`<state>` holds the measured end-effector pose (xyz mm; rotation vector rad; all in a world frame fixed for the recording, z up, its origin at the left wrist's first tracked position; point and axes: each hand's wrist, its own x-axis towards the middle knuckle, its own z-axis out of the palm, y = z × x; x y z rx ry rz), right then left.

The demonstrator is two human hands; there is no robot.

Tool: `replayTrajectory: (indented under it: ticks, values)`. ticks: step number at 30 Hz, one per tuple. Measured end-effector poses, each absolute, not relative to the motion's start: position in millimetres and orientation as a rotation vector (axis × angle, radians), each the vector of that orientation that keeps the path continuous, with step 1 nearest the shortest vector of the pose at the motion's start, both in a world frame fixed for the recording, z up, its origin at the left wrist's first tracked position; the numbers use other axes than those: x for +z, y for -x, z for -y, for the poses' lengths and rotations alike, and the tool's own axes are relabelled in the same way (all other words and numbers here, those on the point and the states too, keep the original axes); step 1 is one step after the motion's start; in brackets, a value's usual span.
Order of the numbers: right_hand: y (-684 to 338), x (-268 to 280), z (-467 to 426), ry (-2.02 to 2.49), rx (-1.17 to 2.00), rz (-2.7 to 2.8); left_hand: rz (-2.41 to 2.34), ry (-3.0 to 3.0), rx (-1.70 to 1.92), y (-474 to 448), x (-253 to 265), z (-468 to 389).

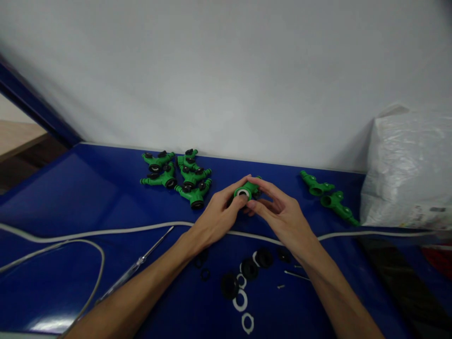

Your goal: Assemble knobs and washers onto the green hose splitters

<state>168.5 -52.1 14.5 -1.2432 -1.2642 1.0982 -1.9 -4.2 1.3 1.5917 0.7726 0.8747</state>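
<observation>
Both hands hold one green Y-shaped hose splitter [251,187] above the middle of the blue table. A white ring shows in its round opening, which faces me. My left hand [225,207] grips the splitter from the left, its thumb pressed at the opening. From the right, my right hand [277,205] closes around it, fingers along the top and thumb below the opening. Part of the splitter is hidden behind the fingers. Nearer to me lie white rings [240,300] and black threaded collars [249,268], spread below the hands.
Several green splitters with black valves [192,176] lie at left. Two green splitter bodies without valves [316,185] lie at right, beside a plastic-wrapped package [406,169]. A white cable [116,230] crosses the table under my arms. A screwdriver [141,260] rests by my left forearm; small screws [280,286] lie at right.
</observation>
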Motion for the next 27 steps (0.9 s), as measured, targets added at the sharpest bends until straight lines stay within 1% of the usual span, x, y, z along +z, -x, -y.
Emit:
replayTrajectory:
  ticks: [5,11,20,27]
  values:
    - [-169.0,16.7,51.5,1.221,1.077,1.263,-0.778,-1.593,0.857,1.7,1.5,3.3]
    - [-168.1,19.5,51.6,1.204,1.156,1.201,-0.785,-1.536,0.851,3.5,1.5,3.2]
    - [-164.9,28.5,55.1,1.204,1.224,1.145,-0.635,-1.367,0.875,5.8,-7.0,0.0]
    - [-163.2,23.5,53.0,1.272,1.09,1.19,-0.576,-1.153,0.829,4.0,-2.5,0.3]
